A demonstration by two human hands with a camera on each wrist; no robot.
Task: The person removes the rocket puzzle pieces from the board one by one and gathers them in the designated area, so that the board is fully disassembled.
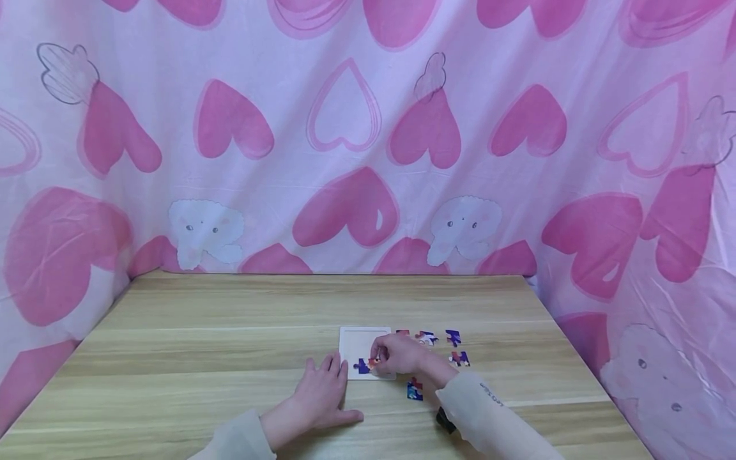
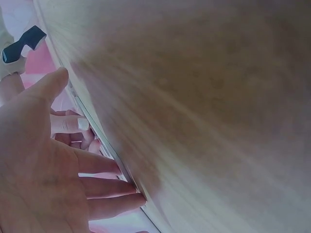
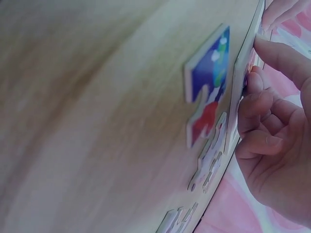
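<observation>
A white square puzzle tray (image 1: 356, 345) lies on the wooden table. My left hand (image 1: 323, 393) rests beside it with fingers spread, fingertips right at its left edge; the left wrist view shows these fingers (image 2: 112, 206) straight along the tray's side. Over the tray's right part, my right hand (image 1: 399, 354) pinches a reddish-orange jigsaw piece (image 1: 374, 362) low against its surface. A purple jigsaw piece (image 1: 362, 366) lies in the tray just left of it. In the right wrist view, thumb and forefinger meet at the tray and my right hand (image 3: 282, 131) covers most of the held piece.
Several loose jigsaw pieces lie right of the tray, among them a purple one (image 1: 453, 337), a purple-and-red one (image 1: 459, 359) and a blue-and-red one (image 1: 414, 389) nearer me. A black strap (image 1: 445, 420) shows under my right wrist. A pink heart-patterned curtain (image 1: 345, 211) hangs behind the table.
</observation>
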